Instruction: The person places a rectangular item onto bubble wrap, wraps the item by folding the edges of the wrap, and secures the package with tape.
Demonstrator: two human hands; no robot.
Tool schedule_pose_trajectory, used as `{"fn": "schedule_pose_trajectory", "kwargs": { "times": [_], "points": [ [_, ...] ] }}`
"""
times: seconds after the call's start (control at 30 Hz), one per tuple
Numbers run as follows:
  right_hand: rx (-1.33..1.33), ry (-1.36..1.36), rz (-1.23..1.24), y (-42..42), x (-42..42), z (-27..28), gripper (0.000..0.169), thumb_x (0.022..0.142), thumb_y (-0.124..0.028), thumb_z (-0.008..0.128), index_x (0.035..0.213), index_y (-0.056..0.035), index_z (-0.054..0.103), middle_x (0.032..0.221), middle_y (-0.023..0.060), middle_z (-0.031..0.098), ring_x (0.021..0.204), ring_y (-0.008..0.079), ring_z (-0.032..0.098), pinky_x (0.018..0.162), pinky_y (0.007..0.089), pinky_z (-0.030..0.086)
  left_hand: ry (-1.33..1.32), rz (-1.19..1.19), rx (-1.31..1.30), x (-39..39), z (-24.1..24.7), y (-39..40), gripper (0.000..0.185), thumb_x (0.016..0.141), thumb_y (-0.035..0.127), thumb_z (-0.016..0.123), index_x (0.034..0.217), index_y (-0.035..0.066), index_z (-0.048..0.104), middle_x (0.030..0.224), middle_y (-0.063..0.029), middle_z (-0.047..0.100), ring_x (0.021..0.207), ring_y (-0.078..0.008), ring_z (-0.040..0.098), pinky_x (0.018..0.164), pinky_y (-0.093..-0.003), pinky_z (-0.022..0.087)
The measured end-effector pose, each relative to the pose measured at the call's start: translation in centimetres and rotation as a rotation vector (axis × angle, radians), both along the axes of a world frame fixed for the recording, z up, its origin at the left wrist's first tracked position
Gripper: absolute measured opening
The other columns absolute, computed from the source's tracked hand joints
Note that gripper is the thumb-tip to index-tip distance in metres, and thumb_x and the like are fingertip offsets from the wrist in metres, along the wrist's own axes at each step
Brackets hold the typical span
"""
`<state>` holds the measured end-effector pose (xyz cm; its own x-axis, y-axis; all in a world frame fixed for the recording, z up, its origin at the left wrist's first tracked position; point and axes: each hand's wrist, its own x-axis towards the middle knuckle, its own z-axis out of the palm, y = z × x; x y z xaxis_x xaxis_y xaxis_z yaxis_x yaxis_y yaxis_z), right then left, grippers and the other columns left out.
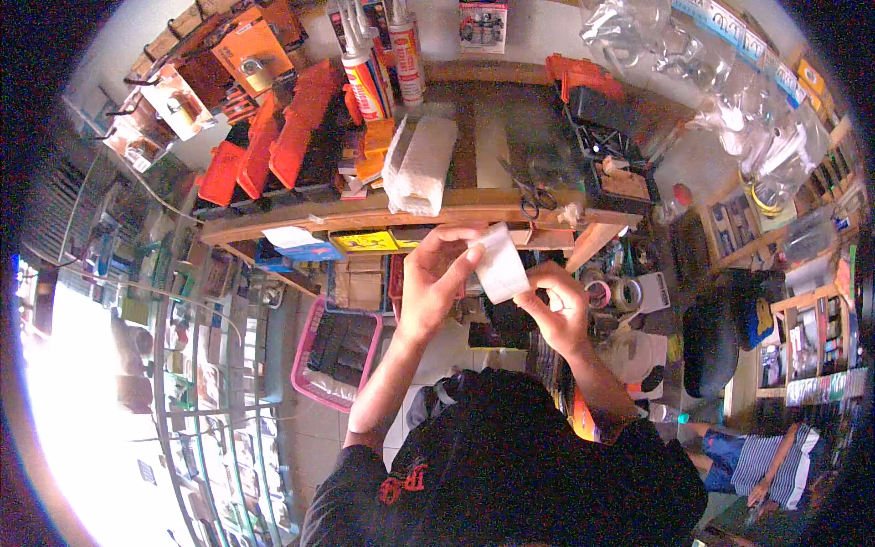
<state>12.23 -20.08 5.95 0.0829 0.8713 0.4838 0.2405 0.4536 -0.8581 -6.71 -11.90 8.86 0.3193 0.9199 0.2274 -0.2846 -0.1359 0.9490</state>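
My left hand (437,277) pinches the upper left part of a small whitish piece of paper or film (502,265) between thumb and fingers. My right hand (557,304) grips its lower right corner. Both hands are raised in front of the wooden counter's edge (410,213). Just beyond them, on the counter, lies a bundle in whitish bubble wrap (422,164). A pair of scissors with dark handles (536,198) rests at the counter's edge, to the right of the bundle.
Orange-lidded boxes (301,130) and sealant cartridges (366,82) stand at the back left. A black organizer case (615,164) sits on the right. Below are a pink basket (298,355) and tape rolls (626,294). Another person (759,465) is at the lower right.
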Motion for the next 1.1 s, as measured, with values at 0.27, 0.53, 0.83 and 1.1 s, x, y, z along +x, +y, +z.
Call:
{"fn": "schedule_pose_trajectory", "kwargs": {
  "times": [0.27,0.53,0.83,1.1],
  "points": [
    [-0.412,0.067,0.173,-4.6,-3.6,-4.4,0.017,0.089,-0.008,0.073,0.101,0.0005,0.064,0.096,0.0081,0.067,0.088,0.0155,0.064,0.081,0.0312,0.051,-0.072,0.09,-0.177,-2.1,-6.0,-3.6,0.005,0.093,0.005,0.068,0.091,0.001,0.069,0.102,-0.0082,0.074,0.092,-0.0119,0.066,0.084,-0.0284,0.052],
    [-0.809,-0.38,0.728,-10.6,-4.7,-7.8,0.068,0.096,-0.053,0.059,0.141,-0.002,0.05,0.139,0.0162,0.058,0.129,0.0252,0.054,0.112,0.0392,0.038,0.367,-0.246,-0.191,-8.2,-14.8,-11.2,0.011,0.092,0.005,0.068,0.099,-0.001,0.073,0.1,-0.0089,0.074,0.094,-0.0153,0.067,0.087,-0.0302,0.052],
    [-0.612,-0.476,0.478,-5.8,1.5,-3.3,0.046,0.099,-0.029,0.065,0.133,-0.0011,0.054,0.118,0.0097,0.066,0.106,0.0167,0.065,0.091,0.0332,0.052,0.479,-0.25,0.267,-9.7,-11.9,-14.2,0.013,0.089,0.009,0.071,0.101,0.003,0.072,0.096,-0.0131,0.072,0.086,-0.0279,0.071,0.076,-0.0357,0.057],
    [-0.29,-0.428,-0.019,5.3,4.0,3.5,0.031,0.096,-0.023,0.067,0.12,-0.0035,0.062,0.106,0.0083,0.071,0.099,0.0188,0.068,0.086,0.0334,0.055,0.519,-0.151,0.379,-11.5,-11.7,-16.1,0.016,0.087,0.007,0.07,0.103,0.002,0.07,0.1,-0.012,0.071,0.087,-0.0298,0.071,0.071,-0.0373,0.058]
  ]
}}
